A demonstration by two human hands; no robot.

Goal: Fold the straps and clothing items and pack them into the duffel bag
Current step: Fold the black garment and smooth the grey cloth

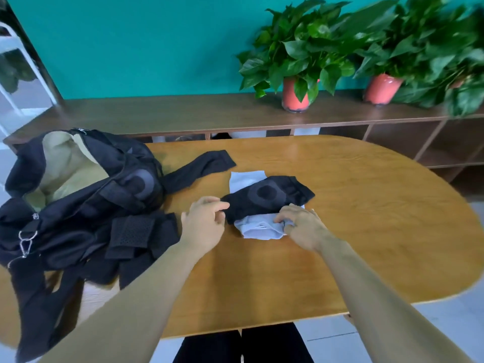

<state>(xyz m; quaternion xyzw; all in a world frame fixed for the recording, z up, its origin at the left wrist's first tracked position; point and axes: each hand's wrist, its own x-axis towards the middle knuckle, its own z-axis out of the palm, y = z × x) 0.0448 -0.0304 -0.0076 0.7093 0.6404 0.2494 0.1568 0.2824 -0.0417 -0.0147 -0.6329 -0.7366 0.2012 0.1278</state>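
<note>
Black padded strap (267, 199) across folded white cloth (259, 230), oval wooden table (366, 231)

- We see the black duffel bag (65, 179) at the left of the frame, slumped open with its tan lining showing.
- A black mesh strap (131, 231) lies folded against its near side.
- A long black sleeve (207, 163) lies flat, upper centre.
- At centre, a black knee sleeve (267, 197) with a grey round pad lies across a folded white cloth (259, 229).
</note>
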